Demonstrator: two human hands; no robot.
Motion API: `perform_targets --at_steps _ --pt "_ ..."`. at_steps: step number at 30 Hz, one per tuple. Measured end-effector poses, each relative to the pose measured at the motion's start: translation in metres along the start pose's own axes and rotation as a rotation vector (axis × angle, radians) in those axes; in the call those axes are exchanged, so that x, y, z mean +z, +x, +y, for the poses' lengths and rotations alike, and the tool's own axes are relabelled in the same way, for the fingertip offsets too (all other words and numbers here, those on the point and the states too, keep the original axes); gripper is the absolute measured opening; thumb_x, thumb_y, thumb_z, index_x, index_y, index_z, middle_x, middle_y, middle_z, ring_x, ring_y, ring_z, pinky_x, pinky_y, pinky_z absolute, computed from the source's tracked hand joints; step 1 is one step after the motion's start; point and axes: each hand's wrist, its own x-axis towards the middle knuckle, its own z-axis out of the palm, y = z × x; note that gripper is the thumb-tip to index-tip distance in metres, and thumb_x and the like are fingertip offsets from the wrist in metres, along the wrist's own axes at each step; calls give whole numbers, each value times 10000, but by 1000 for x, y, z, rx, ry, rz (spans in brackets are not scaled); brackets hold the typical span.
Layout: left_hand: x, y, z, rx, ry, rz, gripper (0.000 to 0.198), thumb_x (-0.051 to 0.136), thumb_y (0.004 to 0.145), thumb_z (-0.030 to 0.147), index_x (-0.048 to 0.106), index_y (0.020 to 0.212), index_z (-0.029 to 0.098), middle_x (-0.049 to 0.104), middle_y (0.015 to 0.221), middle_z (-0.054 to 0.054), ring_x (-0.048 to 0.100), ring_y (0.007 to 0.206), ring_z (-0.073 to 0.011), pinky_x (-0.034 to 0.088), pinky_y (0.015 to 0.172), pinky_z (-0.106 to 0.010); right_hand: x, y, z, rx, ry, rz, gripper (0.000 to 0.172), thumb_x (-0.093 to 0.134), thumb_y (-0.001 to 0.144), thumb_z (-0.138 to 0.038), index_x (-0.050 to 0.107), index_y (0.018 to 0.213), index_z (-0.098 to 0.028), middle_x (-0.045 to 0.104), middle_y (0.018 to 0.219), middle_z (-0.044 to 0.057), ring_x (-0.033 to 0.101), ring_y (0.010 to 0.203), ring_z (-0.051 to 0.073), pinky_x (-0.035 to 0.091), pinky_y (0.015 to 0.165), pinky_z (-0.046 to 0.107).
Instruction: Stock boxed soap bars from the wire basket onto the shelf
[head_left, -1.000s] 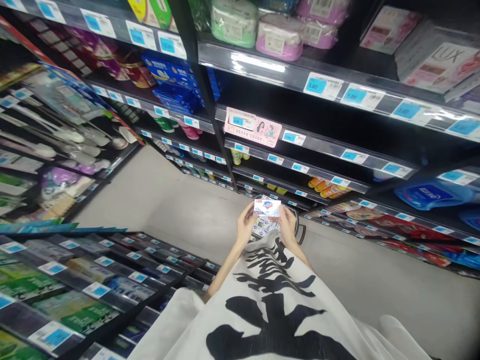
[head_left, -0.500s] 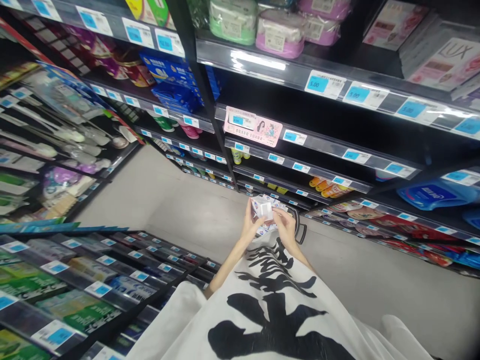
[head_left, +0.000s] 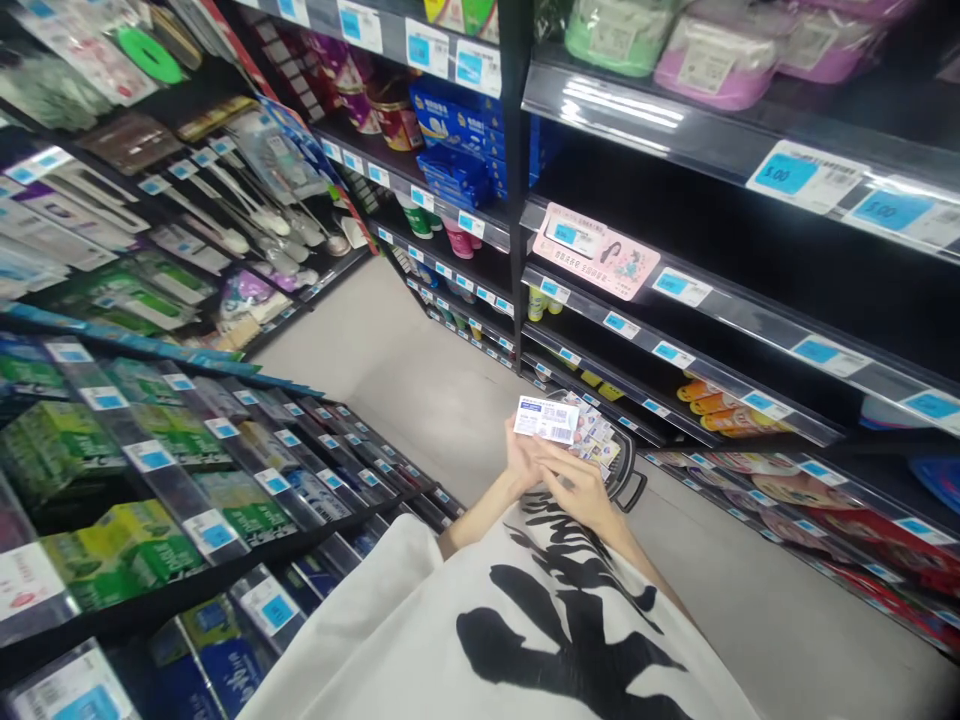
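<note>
A small white packet (head_left: 546, 418) with a blue label patch, printed text and a barcode faces up in front of my body. My left hand (head_left: 521, 458) grips it at its left and lower side. Against the packet's lower edge lie the bent fingers of my right hand (head_left: 576, 484), close to my left palm; the fingertips are partly hidden. Beyond the hands, a dark basket (head_left: 628, 475) holds several similar white packets (head_left: 596, 436) with blue and orange print.
A shelf rack with price tags (head_left: 806, 175) runs along the right, with yellow-orange bottles (head_left: 716, 405) low down. To the left, another rack carries green boxes (head_left: 124, 550). Kitchen utensils (head_left: 232, 200) hang farther off. Grey floor (head_left: 382, 350) lies between the racks.
The packet has turned in my hands, so its printed, barcoded face now shows. My right hand has shifted below it. The view has swung left, with the shelves sliding right.
</note>
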Motion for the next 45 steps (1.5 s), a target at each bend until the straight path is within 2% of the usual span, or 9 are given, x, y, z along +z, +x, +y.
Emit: perform_targets --at_steps 6,12,19,24,27,30,34,38,45 --pt "4 -3 7 -19 46 2 708 423 968 654 765 1221 87 786 1208 -212 656 1258 -440 496 1099 -583 -2 0 -5 -29 -65 -25 268 680 947 -226 852 1128 -321 746 1346 25 761 1213 285 625 1106 440" --pt "4 -4 4 -60 -144 -55 808 465 877 753 727 1298 115 779 1216 -203 677 1230 -429 508 1078 -595 -2 -1 -8 10 -22 -28 259 686 945 -250 851 1130 -325 757 1335 27 735 1264 293 609 1127 465" --pt "3 -7 4 -11 -148 3 838 529 812 779 671 1353 155 757 1269 -188 658 1253 -438 503 1065 -615 0 -6 -4 17 -48 25 369 671 960 -257 776 1306 -327 753 1364 34 729 1273 278 559 1188 482" --pt "3 4 -8 138 -22 177 913 756 748 681 546 1485 184 626 1505 -179 600 1375 -397 509 1130 -523 0 -5 4 164 -25 209 572 752 915 -345 634 1474 -310 743 1379 80 798 883 220 695 875 420" --pt "1 5 -17 311 179 292 1117 934 676 495 388 1620 257 382 1720 -135 454 1529 -358 448 1222 -448 0 -5 14 261 11 313 641 807 850 -388 639 1453 -246 759 1309 129 784 881 240 691 767 401" --pt "2 0 -19 375 330 245 1206 974 674 405 315 1674 271 326 1747 -135 448 1534 -365 442 1241 -448 0 -7 24 348 54 425 640 817 814 -432 669 1397 -213 776 1243 140 777 960 268 682 762 394" --pt "9 -11 -13 434 455 179 1118 981 696 348 397 1648 297 415 1703 -120 468 1526 -362 443 1249 -439 -3 -6 28 424 281 524 663 791 827 -550 668 1379 -203 767 1291 139 768 1060 305 681 783 407" --pt "15 -15 -8 497 518 134 886 916 789 320 511 1577 282 480 1659 -118 437 1548 -348 456 1241 -430 -9 -1 24 466 403 579 645 763 827 -651 711 1292 -206 773 1280 134 776 980 318 688 740 447" --pt "13 -14 -7 481 540 154 743 855 851 355 561 1526 255 497 1636 -132 473 1512 -351 517 1166 -413 -10 -2 24 474 427 572 577 793 825 -601 708 1234 -202 787 1245 122 781 843 264 682 702 407"
